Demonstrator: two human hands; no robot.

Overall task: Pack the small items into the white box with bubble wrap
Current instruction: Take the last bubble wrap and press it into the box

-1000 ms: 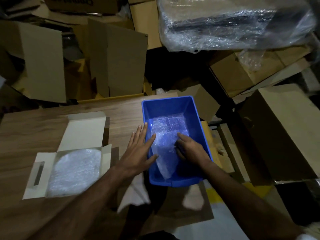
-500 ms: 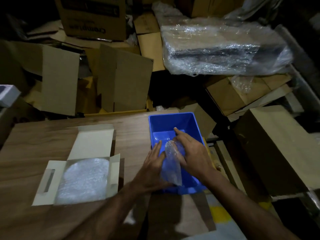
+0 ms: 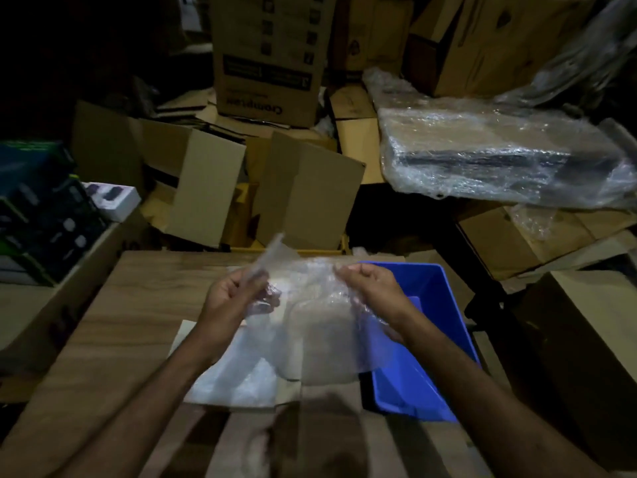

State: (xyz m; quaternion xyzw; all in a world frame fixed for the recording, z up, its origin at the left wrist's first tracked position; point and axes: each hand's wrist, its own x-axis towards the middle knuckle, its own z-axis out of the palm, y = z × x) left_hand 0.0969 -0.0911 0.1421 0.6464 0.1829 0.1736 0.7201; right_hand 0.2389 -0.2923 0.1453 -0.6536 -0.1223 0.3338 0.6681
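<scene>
gripping bubble wrap [image 3: 320, 332], both hands [image 3: 296, 294]

A dim stockroom or packing area: beyond the raised hands [image 3: 234, 298] gripping a plastic sheet, open and flattened cardboard boxes [image 3: 303, 188] lie heaped; a printed carton [image 3: 269, 56] stands behind them; a film-wrapped package [image 3: 499, 157] sits to the right; boxed retail goods [image 3: 44, 215] are stacked left of a wooden table [image 3: 144, 305].

2 hands [image 3: 238, 298], 1 bubble wrap sheet [image 3: 320, 326], 1 white box [image 3: 193, 343], 1 blue bin [image 3: 431, 339]; perhaps 10 cardboard boxes [image 3: 306, 188].
</scene>
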